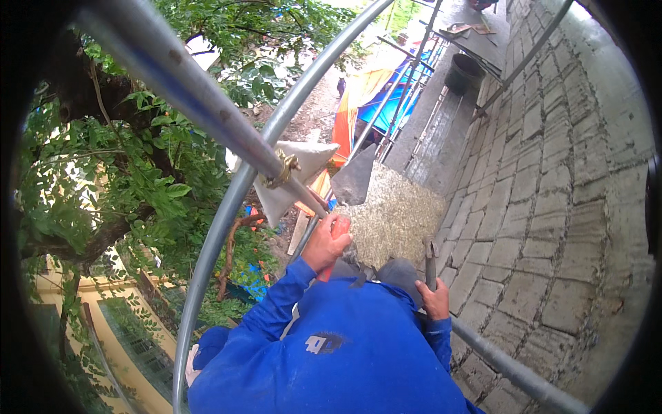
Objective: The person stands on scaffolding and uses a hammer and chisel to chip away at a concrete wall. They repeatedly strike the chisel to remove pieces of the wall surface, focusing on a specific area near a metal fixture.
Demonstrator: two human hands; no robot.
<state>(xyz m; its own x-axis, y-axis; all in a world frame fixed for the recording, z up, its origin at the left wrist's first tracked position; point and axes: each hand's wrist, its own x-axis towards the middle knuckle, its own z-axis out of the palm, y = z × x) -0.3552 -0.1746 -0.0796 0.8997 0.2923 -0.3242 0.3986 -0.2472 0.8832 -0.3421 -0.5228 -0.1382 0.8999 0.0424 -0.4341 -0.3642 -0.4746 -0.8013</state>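
My left hand [324, 245] is closed around the orange handle [339, 229] of a pointed trowel. Its grey blade [354, 177] points away from me, over the near left part of a speckled tan board [403, 207]. Lower on the right, my right hand [434, 301] grips the shaft of a hammer [431, 259], its head upward, beside the block wall. Both knees, in grey, show between the hands at the board's near edge. The trowel's tip and the hammer touch nothing that I can make out.
A rough concrete block wall [545, 214] rises along the right. Metal scaffold tubes [227, 124] cross on the left, joined by a clamp [285, 169]. Further along the walkway stands a black bucket [464, 74]. Leafy branches [131, 152] and blue and orange tarps [386, 96] lie beyond the tubes.
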